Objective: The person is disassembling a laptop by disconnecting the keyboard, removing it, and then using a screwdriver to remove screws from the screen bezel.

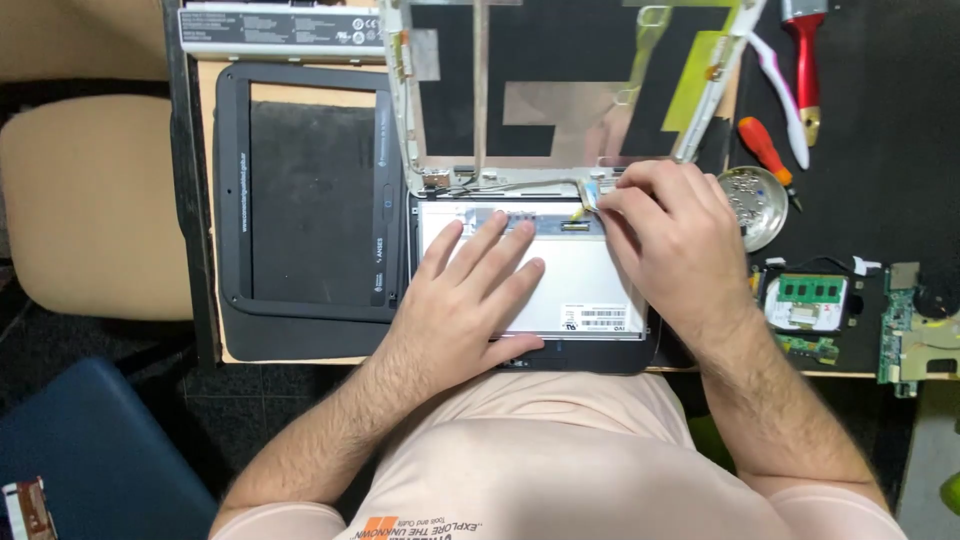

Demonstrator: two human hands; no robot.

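Observation:
A bare display panel point(590, 290) lies face down on the table's near edge, its silvery back up. My left hand point(470, 300) rests flat on it, fingers spread, holding nothing. My right hand point(670, 235) pinches the flat ribbon cable point(588, 196) at the panel's top edge, by its connector. Behind the panel lies the opened laptop lid shell point(560, 90) with foil patches and yellow tape.
A black screen bezel frame point(232, 200) lies to the left. A grey battery point(280, 30) sits at the back left. To the right are a metal screw dish point(755, 200), screwdrivers point(765, 148), a red-handled tool point(805, 60), a memory module point(812, 292) and circuit boards point(900, 320).

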